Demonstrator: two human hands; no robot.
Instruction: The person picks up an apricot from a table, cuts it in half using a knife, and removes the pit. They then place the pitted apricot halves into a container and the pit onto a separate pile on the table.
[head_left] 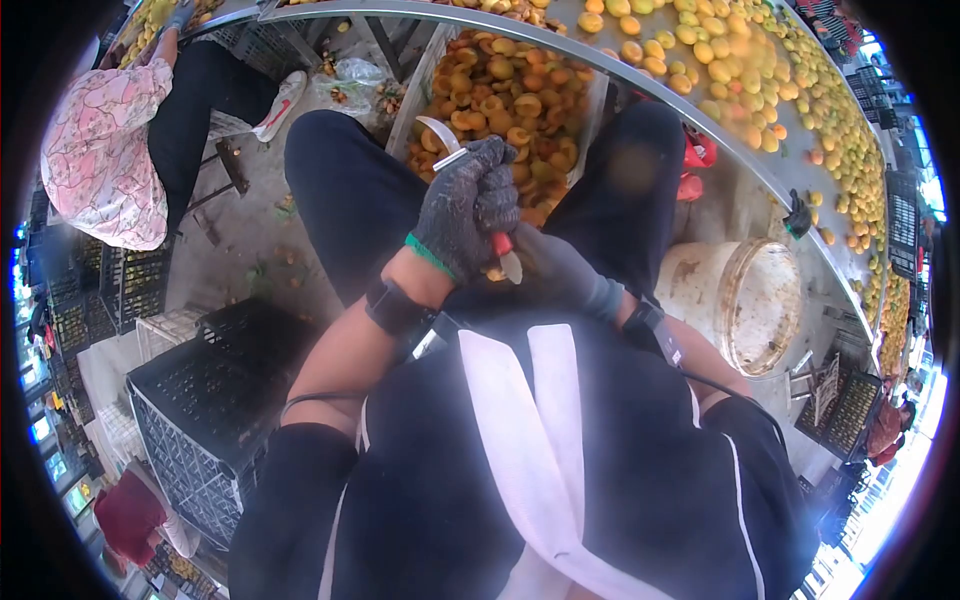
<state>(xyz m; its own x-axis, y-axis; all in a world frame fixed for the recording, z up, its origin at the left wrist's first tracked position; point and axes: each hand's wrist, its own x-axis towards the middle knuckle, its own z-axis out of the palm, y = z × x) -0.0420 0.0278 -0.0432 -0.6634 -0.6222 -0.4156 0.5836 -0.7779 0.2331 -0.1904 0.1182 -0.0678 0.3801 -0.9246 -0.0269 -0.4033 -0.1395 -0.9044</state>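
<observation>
My left hand (468, 212), in a dark grey glove with a green cuff, is closed in a fist. A curved metal blade (437, 133) sticks out above it, and a red piece with a short pale blade (511, 265) shows below. Whether these belong to one tool is hidden. Close against it on the right is my right hand (565, 268), gloved in grey and blurred; its fingers are mostly hidden. A bit of orange fruit (494, 273) shows between the hands. Beyond them, between the knees, a crate (425, 75) holds many orange fruit halves (515, 100).
A metal table (600, 48) with many whole yellow-orange fruits (730, 40) curves across the top and right. A stained white bucket (765, 305) lies at right. Black crates (200, 400) stand at left. A co-worker in a pink patterned top (105, 150) sits at upper left.
</observation>
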